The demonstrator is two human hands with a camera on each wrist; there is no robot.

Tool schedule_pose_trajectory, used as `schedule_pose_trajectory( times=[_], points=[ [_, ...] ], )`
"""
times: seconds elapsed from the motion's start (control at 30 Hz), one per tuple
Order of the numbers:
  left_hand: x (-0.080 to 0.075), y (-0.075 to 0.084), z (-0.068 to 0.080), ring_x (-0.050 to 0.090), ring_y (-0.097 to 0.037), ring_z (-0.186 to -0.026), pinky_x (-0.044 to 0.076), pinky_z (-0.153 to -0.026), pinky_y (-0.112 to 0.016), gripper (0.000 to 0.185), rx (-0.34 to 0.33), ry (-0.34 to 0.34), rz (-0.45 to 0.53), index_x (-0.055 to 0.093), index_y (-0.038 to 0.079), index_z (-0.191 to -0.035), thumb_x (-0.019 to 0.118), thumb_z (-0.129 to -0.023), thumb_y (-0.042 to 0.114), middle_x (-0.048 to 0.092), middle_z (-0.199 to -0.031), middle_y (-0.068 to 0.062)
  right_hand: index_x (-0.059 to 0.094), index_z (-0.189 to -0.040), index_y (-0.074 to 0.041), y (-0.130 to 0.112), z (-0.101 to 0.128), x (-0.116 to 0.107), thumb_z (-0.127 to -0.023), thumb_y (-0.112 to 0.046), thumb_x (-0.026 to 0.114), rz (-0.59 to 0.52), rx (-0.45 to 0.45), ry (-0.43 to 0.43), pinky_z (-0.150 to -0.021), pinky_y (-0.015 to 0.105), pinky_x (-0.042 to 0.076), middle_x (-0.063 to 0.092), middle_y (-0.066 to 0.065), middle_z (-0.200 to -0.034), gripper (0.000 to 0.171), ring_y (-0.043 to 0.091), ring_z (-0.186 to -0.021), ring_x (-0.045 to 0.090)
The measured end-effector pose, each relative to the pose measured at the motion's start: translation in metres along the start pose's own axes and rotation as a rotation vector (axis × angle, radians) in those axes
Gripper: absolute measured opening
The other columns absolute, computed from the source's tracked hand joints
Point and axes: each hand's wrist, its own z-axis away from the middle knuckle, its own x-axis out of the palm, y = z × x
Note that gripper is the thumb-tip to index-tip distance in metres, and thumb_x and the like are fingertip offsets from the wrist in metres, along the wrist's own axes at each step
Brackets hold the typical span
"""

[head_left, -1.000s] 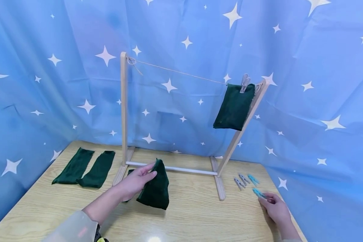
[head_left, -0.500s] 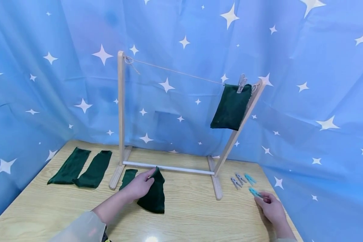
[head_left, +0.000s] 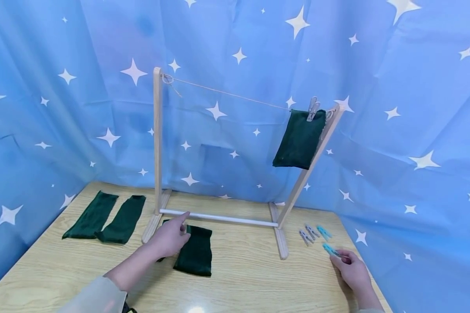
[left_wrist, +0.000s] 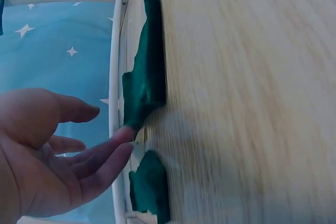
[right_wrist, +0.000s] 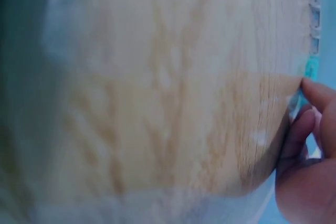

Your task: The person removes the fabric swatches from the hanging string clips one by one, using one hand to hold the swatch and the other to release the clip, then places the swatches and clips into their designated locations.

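My left hand (head_left: 168, 240) hovers over the near left of the rack, fingers loosely extended. Just beside its fingertips a dark green cloth (head_left: 196, 254) lies flat on the table. In the left wrist view the middle fingertips come right at the edge of this green cloth (left_wrist: 149, 72), with nothing gripped. Another green piece is mostly hidden beneath the hand. At the table's right side my right hand (head_left: 351, 270) pinches the end of a turquoise clothespin (head_left: 330, 249) between thumb and finger, low at the tabletop.
A wooden rack (head_left: 158, 143) carries a string (head_left: 227, 93) between its posts. One green cloth (head_left: 299, 141) hangs there under a clear clothespin (head_left: 313, 109). Two green cloths (head_left: 92, 217) lie far left. Several more clothespins (head_left: 311, 230) rest beyond my right hand.
My left hand has lowered the green cloth onto the table, let it go, and drawn back slightly to the left. My right hand has stayed at the turquoise clothespin.
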Motion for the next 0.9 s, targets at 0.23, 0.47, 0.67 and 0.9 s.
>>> schedule_pose_trajectory(
  times=[0.23,0.47,0.67,0.9],
  points=[
    [-0.004,-0.006,0.004,0.067,-0.039,-0.127,0.057,-0.105,-0.060,0.044,0.228,-0.219,-0.108,0.071,0.004,-0.144,0.080,-0.101,0.013,0.069,-0.142,-0.020,0.055,-0.146,0.004,-0.001,0.001,-0.001,-0.106,-0.050,0.067,0.008,-0.008,0.006,-0.095,0.049,0.048,0.054,0.032,-0.139,0.069,0.045,-0.125,0.054],
    [0.005,-0.013,0.005,0.045,-0.047,-0.156,0.031,-0.122,-0.078,0.055,0.310,-0.361,-0.263,0.067,0.008,-0.150,0.083,-0.100,0.024,0.051,-0.166,-0.022,0.053,-0.148,0.004,0.003,0.000,0.000,-0.104,-0.055,0.068,0.020,-0.011,0.001,-0.105,0.062,0.048,0.053,0.035,-0.142,0.074,0.049,-0.128,0.054],
    [0.006,-0.010,0.004,0.042,-0.044,-0.159,0.027,-0.125,-0.077,0.055,0.269,-0.319,-0.299,0.066,0.010,-0.152,0.082,-0.101,0.025,0.048,-0.169,-0.020,0.054,-0.147,0.004,0.004,-0.002,0.000,-0.105,-0.056,0.068,0.021,-0.007,0.002,-0.098,0.055,0.049,0.054,0.032,-0.138,0.075,0.045,-0.123,0.055],
    [0.004,-0.009,0.002,0.063,-0.015,-0.103,0.056,-0.093,-0.038,0.027,0.374,-0.351,-0.179,0.078,0.019,-0.115,0.091,-0.092,0.025,0.066,-0.112,0.004,0.053,-0.149,0.003,0.002,0.000,-0.001,-0.107,-0.055,0.066,0.021,-0.004,-0.009,-0.093,0.048,0.048,0.054,0.031,-0.139,0.073,0.043,-0.123,0.054]
  ],
)
